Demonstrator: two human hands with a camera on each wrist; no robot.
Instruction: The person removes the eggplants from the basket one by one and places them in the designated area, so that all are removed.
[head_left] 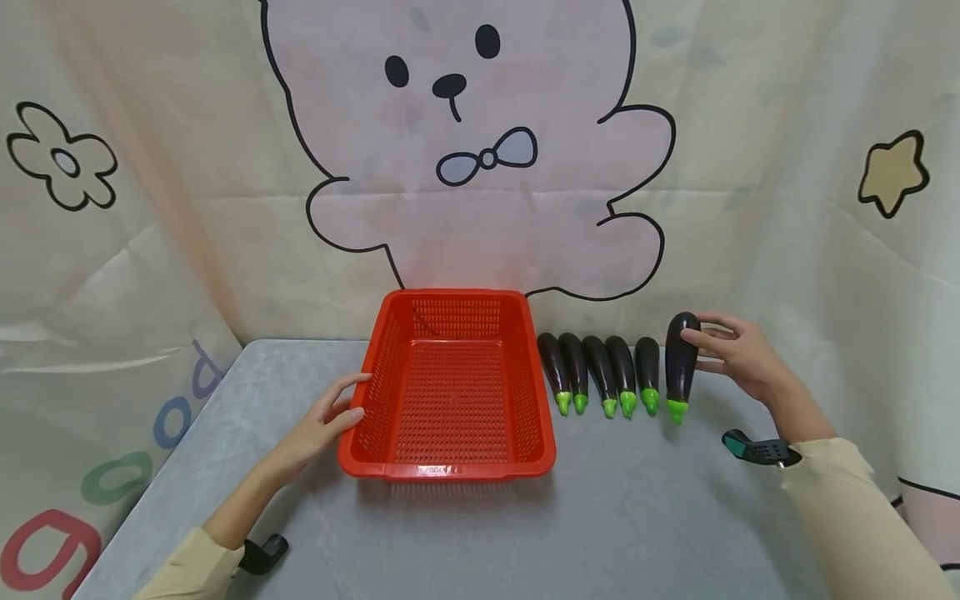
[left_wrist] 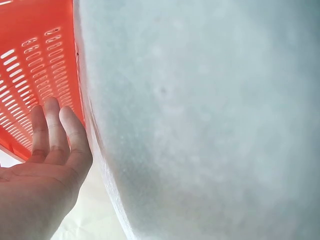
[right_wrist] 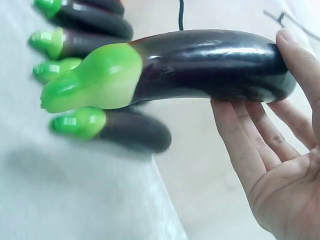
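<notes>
My right hand (head_left: 738, 354) holds a dark purple eggplant (head_left: 681, 367) near its rounded end, thumb on one side and fingers on the other. In the right wrist view this eggplant (right_wrist: 210, 65) has a bright green stem end and is raised above the others. To its left, several similar eggplants (head_left: 597, 367) lie side by side, green ends toward me. My left hand (head_left: 318, 429) touches the left rim of a red plastic basket (head_left: 446, 472). In the left wrist view its fingers (left_wrist: 56, 132) are fairly straight against the basket's slotted wall (left_wrist: 37, 65).
The grey tabletop (head_left: 600, 525) carries the basket and the eggplants. A pale cloth (head_left: 720, 208) printed with a bear hangs behind the table. Dark straps with devices (head_left: 761, 450) are worn at both wrists.
</notes>
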